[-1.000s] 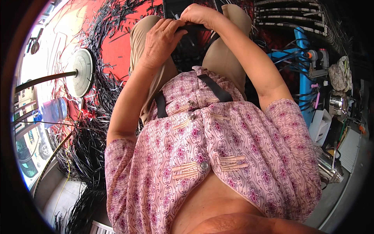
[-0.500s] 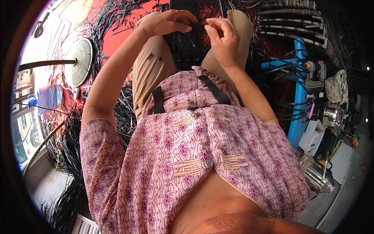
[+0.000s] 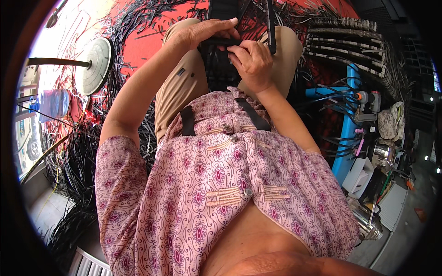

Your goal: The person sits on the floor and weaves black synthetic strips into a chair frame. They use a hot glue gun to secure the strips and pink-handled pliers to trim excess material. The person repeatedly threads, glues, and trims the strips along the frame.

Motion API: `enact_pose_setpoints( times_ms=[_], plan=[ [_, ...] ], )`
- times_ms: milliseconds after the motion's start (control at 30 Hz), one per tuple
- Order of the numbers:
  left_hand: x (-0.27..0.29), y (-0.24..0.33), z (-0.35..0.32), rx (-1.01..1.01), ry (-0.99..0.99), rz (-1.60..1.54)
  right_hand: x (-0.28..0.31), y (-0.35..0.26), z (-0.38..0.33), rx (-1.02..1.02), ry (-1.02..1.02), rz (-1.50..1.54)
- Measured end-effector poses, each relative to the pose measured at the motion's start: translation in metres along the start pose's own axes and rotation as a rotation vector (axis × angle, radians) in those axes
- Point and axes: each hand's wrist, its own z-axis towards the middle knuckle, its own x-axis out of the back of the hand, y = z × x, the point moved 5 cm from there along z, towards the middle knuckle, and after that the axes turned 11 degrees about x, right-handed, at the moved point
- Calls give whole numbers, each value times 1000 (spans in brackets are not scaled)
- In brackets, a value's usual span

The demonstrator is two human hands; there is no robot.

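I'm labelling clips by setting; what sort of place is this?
Probably a small craft workshop: black strips lie heaped about the red floor, banded black-and-white pieces lie in rows at the right, and more strips cross a blue frame.

Left hand (image 3: pixel 207 32), right hand (image 3: pixel 254 62) at black frame (image 3: pixel 270 27) between knees (image 3: pixel 286 48); blue bar (image 3: pixel 344 138) rightward.
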Motion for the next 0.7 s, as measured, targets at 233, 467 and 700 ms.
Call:
enact_pose_setpoints(
  times_ms=[233, 467, 700],
  plan=[
    [-8, 19, -7, -66, 19, -136, 2, 12, 5, 17, 43, 90],
    [6, -3, -6, -101, -34, -220, -12, 12, 13, 4, 73, 143],
    [-3, 1, 5, -200, 24, -50, -5, 19, 9, -121, 82, 150]
  ],
)
